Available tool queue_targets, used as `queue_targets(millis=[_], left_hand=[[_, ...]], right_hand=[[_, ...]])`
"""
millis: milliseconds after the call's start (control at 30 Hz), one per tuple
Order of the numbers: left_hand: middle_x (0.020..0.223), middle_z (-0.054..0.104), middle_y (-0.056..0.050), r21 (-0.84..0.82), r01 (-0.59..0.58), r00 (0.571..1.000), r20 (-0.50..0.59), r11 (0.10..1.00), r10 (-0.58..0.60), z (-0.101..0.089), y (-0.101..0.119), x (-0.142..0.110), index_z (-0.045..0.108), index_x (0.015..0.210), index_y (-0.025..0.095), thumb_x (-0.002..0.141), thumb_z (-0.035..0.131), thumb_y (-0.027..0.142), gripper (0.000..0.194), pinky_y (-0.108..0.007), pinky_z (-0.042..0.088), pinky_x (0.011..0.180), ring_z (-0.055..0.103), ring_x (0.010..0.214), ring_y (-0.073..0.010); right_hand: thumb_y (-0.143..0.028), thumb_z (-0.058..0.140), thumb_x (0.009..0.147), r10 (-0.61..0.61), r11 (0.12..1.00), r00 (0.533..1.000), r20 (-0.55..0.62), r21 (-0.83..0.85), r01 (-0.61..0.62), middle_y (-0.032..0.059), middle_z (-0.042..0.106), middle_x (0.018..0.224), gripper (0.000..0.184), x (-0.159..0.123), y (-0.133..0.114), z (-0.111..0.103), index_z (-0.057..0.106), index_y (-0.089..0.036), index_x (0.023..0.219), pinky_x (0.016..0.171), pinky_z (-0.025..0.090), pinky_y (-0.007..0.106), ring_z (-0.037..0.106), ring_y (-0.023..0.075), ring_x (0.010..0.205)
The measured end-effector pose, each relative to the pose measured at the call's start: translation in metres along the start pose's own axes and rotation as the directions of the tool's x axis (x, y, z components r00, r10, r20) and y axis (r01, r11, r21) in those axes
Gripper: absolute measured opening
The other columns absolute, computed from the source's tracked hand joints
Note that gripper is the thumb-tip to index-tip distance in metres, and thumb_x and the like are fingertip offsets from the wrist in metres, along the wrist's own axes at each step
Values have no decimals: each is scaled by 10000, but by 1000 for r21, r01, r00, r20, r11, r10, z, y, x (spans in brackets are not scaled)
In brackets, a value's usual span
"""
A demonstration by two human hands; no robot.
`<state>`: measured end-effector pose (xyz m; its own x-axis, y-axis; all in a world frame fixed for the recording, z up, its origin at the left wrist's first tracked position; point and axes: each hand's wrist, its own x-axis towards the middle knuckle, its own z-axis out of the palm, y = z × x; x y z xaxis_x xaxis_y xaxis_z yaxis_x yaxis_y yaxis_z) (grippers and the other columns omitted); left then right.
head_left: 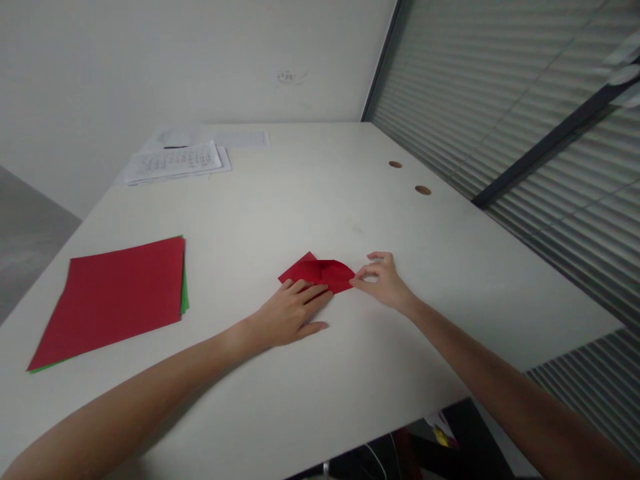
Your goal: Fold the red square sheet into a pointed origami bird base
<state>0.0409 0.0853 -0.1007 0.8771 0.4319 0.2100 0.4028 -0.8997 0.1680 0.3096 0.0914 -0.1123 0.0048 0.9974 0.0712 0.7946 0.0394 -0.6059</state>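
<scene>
A small piece of folded red paper [320, 272] lies on the white table, with creases and a raised, curved flap on its right half. My left hand [295, 310] lies flat with its fingers spread, the fingertips resting on the paper's near left edge. At the paper's right corner, my right hand [380, 279] pinches the tip between thumb and index finger, its other fingers curled loosely above. Part of the paper's near side is hidden beneath the left fingers.
A stack of red sheets [120, 290] with green paper [185, 287] under it lies at the left. Written papers [175, 162] lie at the back left. Two round holes [423, 190] sit near the table's right side, beside window blinds [500, 87]. Cables show below the front edge.
</scene>
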Motion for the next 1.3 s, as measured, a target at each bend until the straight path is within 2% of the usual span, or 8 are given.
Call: queue_targets(millis=[167, 300, 567, 667, 800, 933, 1100, 1300], left_hand=[[1276, 600, -159, 28, -7, 998, -57, 1000, 8, 0, -3, 2, 536, 1322, 121, 948, 446, 541, 569, -467, 438, 877, 533, 1078, -311], [1022, 679, -119, 44, 30, 979, -204, 999, -20, 7, -7, 1, 657, 1074, 134, 951, 516, 427, 348, -414, 458, 799, 588, 953, -265], [825, 680, -83, 108, -1, 908, -417, 994, 46, 7, -9, 1, 659, 913, 133, 958, 500, 226, 190, -349, 513, 675, 621, 751, -189], [780, 666, -79, 143, -7, 904, -421, 990, 68, 8, -10, 0, 655, 906, 115, 962, 476, 196, 204, -326, 521, 623, 617, 700, -180], [758, 637, -74, 195, 2, 921, -382, 981, 74, 7, -11, -3, 651, 882, 120, 967, 439, 178, 235, -299, 519, 586, 598, 663, -164], [762, 623, -77, 299, -15, 935, -333, 954, 119, 4, -7, -5, 628, 797, 131, 964, 415, 137, 271, -284, 500, 559, 570, 629, -151], [789, 639, -80, 334, -69, 948, -271, 940, 166, 3, -1, 0, 632, 877, 131, 970, 389, 113, 260, -302, 496, 602, 586, 669, -161], [921, 672, -127, 99, -64, 968, -235, 993, 86, 11, 8, 2, 634, 1008, 87, 985, 470, 311, 279, -380, 545, 752, 646, 863, -240]], right_hand=[[-346, 793, 687, 62, 998, 995, 78, -6, -62, 81, 455, 1071, 111, 5, -13, 1, 755, -242, 681, 1068, 378, 481, 455, 298, 1205], [-299, 757, 728, 72, 991, 986, 149, 100, -87, 78, 432, 1103, 83, 2, -26, 6, 748, -229, 685, 1079, 372, 446, 460, 273, 1220], [-414, 689, 792, 11, 949, 992, 125, 311, -50, 89, 454, 1121, 215, -15, -40, 13, 721, -216, 715, 917, 498, 360, 454, 263, 1240], [-422, 672, 804, -3, 957, 993, 114, 290, -31, 98, 462, 1113, 228, -18, -48, 9, 726, -218, 720, 939, 484, 385, 452, 270, 1232], [-420, 759, 735, -106, 984, 992, -75, 134, 115, 92, 431, 1187, 178, -29, -63, 5, 740, -244, 720, 1075, 370, 492, 456, 291, 1182], [-373, 742, 759, -127, 990, 971, -202, 29, 135, 95, 412, 1218, 127, -40, -68, 9, 742, -252, 719, 1057, 383, 525, 459, 308, 1144], [-292, 732, 759, -66, 997, 984, -168, 23, 71, 88, 408, 1185, 62, -37, -53, 18, 747, -256, 712, 1026, 405, 513, 481, 283, 1082], [-286, 755, 747, -35, 999, 985, -169, -28, 31, 82, 424, 1067, 30, -28, -34, 24, 763, -259, 737, 1030, 387, 499, 487, 277, 1073]])
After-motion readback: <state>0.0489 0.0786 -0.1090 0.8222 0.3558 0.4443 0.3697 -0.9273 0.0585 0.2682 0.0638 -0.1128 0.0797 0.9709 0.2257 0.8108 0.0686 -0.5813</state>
